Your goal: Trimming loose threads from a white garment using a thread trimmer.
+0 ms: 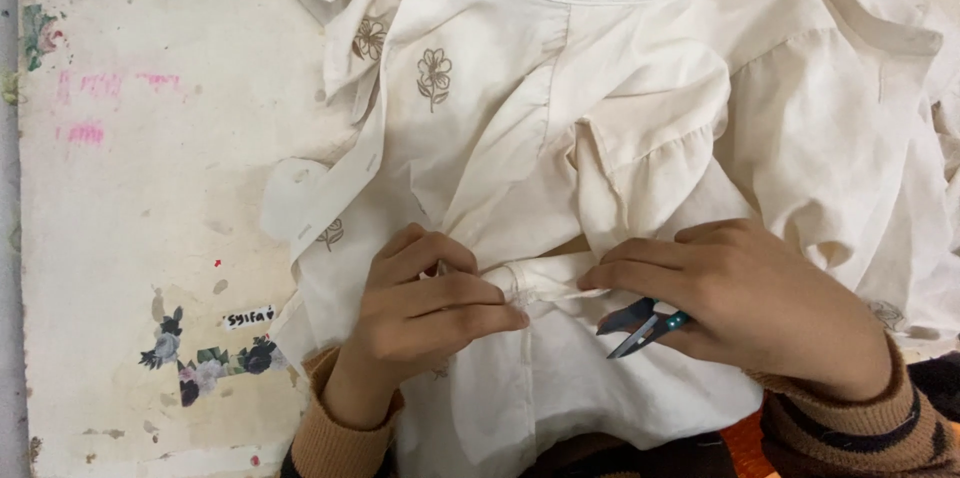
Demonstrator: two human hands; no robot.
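A: Where does the cream garment (600,118) lie?

B: Spread over the right half of the tabletop (130,188) and hanging off its near edge toward the person. The worn, paint-stained left part of the tabletop is bare apart from flower stickers (205,358) near the near-left corner

A: And the hands?

B: Both rest on a rolled fold of fabric (545,278) at the middle of the near edge. The left hand (420,308) is curled, fingers pinching the fold's left end. The right hand (740,308) is half closed: its fingertips press the fold's right end while small thread snips (640,326) sit tucked under the palm, blades pointing left toward the fold

A: Which way does the fold run?

B: Left to right, spanning the gap between the two hands. The snip tips lie just below it, nearer the right hand

A: Any containers?

B: None in view
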